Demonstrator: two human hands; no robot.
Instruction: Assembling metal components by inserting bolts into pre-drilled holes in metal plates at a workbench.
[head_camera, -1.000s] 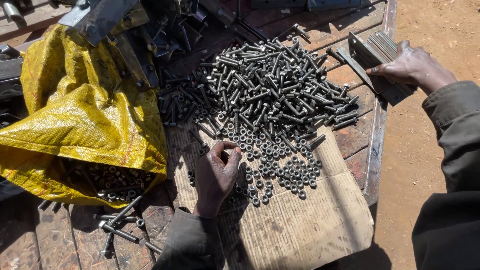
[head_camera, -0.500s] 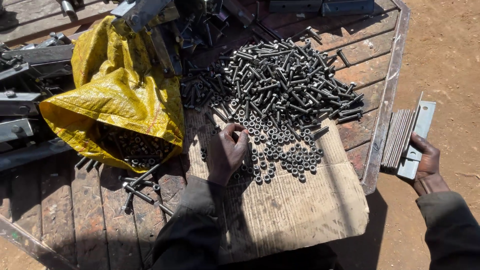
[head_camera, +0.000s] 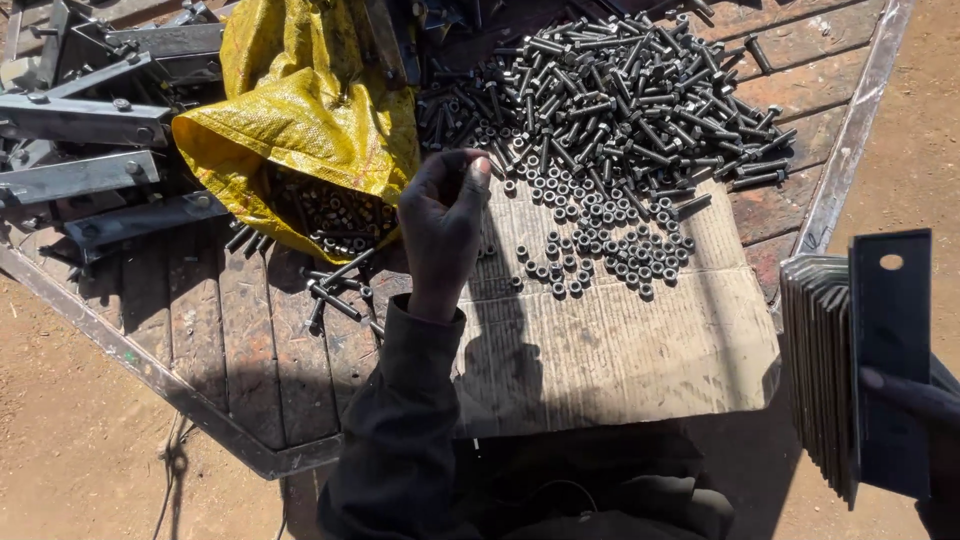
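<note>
- Head view: a person's left hand (head_camera: 443, 225) hangs raised over a sheet of cardboard (head_camera: 620, 350) laid on a wooden counter (head_camera: 250, 330), fingers (head_camera: 478, 172) curled narrow with thumb and fingertips drawn together; whether they pinch a nut cannot be told.
- Loose nuts (head_camera: 590, 250) lie scattered on the cardboard just right of that hand; behind them sits a heap of dark bolts (head_camera: 620, 90).
- Right hand (head_camera: 915, 410), off the counter's edge at lower right, holds a stack of flat metal plates (head_camera: 850, 370) upright, fingers wrapped around the outer plate.
- A yellow sack (head_camera: 300, 120) slumps at the left, more nuts and bolts spilling from its mouth; steel brackets (head_camera: 90, 150) lie beyond it.
- Likely risks: anything small in so light a pinch could slip and roll between the counter's planks or off onto the dirt; the plates, gripped one-handed and clear of any support, could fan apart and slide loose.
</note>
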